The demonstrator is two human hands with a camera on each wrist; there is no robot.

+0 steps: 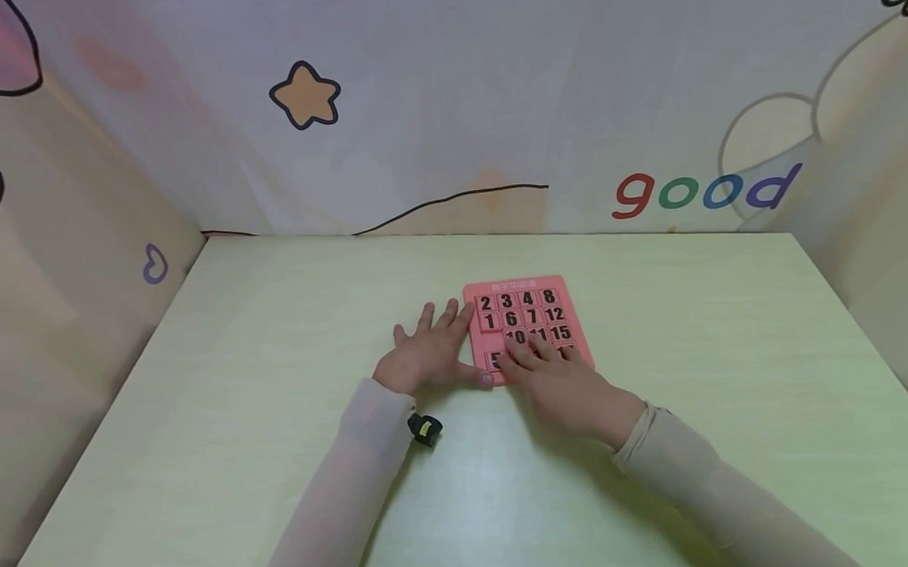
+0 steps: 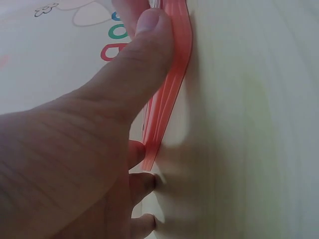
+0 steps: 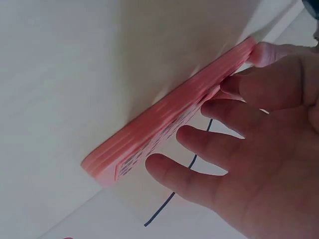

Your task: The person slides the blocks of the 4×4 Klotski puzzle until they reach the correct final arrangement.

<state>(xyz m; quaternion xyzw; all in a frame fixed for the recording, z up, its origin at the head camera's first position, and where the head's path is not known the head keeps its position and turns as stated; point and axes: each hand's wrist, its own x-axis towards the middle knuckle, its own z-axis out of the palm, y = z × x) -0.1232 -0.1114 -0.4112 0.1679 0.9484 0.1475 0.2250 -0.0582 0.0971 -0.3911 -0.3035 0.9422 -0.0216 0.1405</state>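
"While the left grip, spread, flanks the board on the worktop, where's the gap?"

"Just beyond the 5, which sits at the relaxed right grip, nearest its index finger."

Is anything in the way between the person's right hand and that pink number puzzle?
Nothing visible: the right hand reaches over the near part of the pink number puzzle; the left hand is at its left side.
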